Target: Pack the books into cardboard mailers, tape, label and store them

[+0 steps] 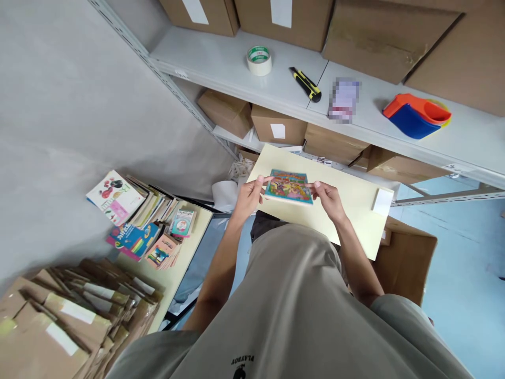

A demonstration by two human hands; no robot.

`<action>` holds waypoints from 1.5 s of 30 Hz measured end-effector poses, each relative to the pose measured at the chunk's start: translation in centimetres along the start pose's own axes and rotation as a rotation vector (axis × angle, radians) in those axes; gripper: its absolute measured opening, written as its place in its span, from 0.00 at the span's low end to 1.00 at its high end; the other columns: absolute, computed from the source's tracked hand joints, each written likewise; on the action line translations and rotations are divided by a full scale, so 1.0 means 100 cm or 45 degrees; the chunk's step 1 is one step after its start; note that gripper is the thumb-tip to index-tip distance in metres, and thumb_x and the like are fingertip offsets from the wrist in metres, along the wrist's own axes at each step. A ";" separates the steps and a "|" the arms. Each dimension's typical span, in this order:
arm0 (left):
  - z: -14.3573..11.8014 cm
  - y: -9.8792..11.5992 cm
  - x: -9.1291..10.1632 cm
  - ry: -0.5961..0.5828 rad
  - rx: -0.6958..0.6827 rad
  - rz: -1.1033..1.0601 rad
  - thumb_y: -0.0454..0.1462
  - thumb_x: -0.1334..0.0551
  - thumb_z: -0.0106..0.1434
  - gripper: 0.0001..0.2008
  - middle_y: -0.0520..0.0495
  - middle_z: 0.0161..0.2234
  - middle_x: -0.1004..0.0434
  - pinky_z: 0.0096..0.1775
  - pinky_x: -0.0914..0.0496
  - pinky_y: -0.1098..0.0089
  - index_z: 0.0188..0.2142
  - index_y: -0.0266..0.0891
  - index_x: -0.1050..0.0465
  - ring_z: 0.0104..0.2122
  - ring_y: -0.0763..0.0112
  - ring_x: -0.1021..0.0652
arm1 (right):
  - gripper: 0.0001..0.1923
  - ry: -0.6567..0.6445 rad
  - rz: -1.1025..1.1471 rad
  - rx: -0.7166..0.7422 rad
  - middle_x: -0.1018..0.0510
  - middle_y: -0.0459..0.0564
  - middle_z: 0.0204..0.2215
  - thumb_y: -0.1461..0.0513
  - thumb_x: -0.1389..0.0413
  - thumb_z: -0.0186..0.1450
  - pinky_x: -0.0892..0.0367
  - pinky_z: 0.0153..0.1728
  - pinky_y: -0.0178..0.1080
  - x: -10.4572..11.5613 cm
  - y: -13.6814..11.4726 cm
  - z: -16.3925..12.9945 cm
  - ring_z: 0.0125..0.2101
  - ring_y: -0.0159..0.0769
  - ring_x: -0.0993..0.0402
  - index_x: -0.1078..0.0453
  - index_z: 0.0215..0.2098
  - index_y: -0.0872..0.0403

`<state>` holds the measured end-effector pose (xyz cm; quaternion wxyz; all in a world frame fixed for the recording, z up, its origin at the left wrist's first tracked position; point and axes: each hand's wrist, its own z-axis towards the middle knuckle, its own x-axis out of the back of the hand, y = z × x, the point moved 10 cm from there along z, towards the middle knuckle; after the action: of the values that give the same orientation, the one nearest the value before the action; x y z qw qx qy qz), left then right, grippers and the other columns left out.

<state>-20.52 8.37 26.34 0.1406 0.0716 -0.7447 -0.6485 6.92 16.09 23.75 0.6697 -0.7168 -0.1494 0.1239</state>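
1. A person in a grey-green T-shirt stands at a pale-yellow rectangular tabletop (355,202), holding a small, brightly illustrated children's booklet with a teal border (289,186) flat just above the board, between both hands.

2. The left hand (248,197) pinches the booklet's left edge, thumb on top and fingers closed beneath; the right hand (329,200) clamps the right edge in the same way. Both grips are closed on the booklet.

3. The board carries little else: a small white paper slip (382,201) lies near its right corner, well apart from the booklet.

4. To the person's left, a loose heap of colourful paperback children's books (138,221) lies on a second pale table, with flattened brown cardboard mailers bearing white labels (67,316) piled in front of it. Judging from this, one booklet is in hand while many more sit in the heap; whether any mailer is already filled cannot be told from this angle.

5. On the grey metal shelf (221,60) above sit a roll of white packing tape (259,59), a yellow-and-black utility knife (305,84) and a stack of orange and blue plastic scoops (416,116), all untouched. Brown cardboard boxes (278,126) fill the shelf below.
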 end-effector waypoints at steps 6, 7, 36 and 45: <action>-0.011 0.036 -0.026 0.092 -0.228 0.220 0.50 0.20 0.70 0.25 0.45 0.46 0.05 0.42 0.18 0.67 0.62 0.47 0.10 0.36 0.64 0.13 | 0.41 0.116 0.207 -0.182 0.15 0.42 0.27 0.27 0.20 0.51 0.17 0.46 0.46 -0.016 0.055 0.022 0.33 0.39 0.18 0.24 0.42 0.46; -0.016 0.046 -0.039 0.073 -0.301 0.314 0.47 0.22 0.72 0.20 0.45 0.46 0.05 0.43 0.18 0.66 0.61 0.48 0.09 0.36 0.64 0.13 | 0.42 0.097 0.248 -0.210 0.13 0.44 0.29 0.28 0.20 0.49 0.16 0.49 0.49 -0.024 0.062 0.027 0.36 0.42 0.15 0.24 0.43 0.46; 0.018 -0.181 -0.002 0.202 0.418 0.279 0.40 0.25 0.72 0.07 0.42 0.45 0.09 0.46 0.20 0.63 0.48 0.43 0.09 0.36 0.61 0.13 | 0.33 0.395 0.172 -0.868 0.11 0.46 0.31 0.43 0.14 0.38 0.18 0.44 0.45 -0.023 0.188 -0.006 0.31 0.35 0.20 0.13 0.33 0.52; 0.139 -0.231 0.019 -0.068 0.273 0.549 0.33 0.33 0.74 0.24 0.32 0.66 0.15 0.73 0.27 0.49 0.68 0.40 0.15 0.66 0.42 0.17 | 0.18 0.583 -0.051 -0.804 0.13 0.46 0.29 0.54 0.18 0.53 0.12 0.48 0.44 -0.066 0.216 0.132 0.36 0.38 0.15 0.17 0.33 0.52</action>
<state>-28.31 17.51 2.13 0.2474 -0.0917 -0.8108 -0.5224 -3.11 24.46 1.07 0.4346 -0.8936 -0.0407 -0.1045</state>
